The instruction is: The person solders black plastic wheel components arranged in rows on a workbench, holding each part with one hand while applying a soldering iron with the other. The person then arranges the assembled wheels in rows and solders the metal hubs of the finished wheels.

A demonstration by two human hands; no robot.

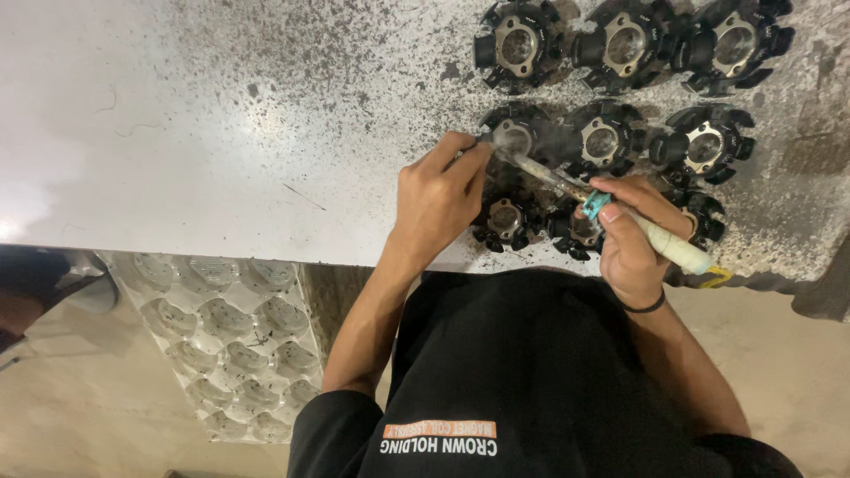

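Soldering iron [620, 217] sits in the right hand [633, 243], gripped like a pen; its tip lands on the black coil part [518, 137] just past the left hand's fingertips, with a wisp of smoke there. Left hand [438, 199] is pinched on something thin at that same part, probably solder wire, too small to tell.

Risks as I see them:
- Left fingertips are almost touching the hot tip. A small slip means a burn.
- The iron's shaft crosses over the neighbouring coil parts [575, 226] under the right hand; a sagging wrist could melt their plastic.
- The part is loose on the bench [221, 115] and could skate under tip pressure.
- Bench is speckled with dark debris that could foul the joint.

Cable [719, 276] trails off the bench edge by the right wrist and could snag.
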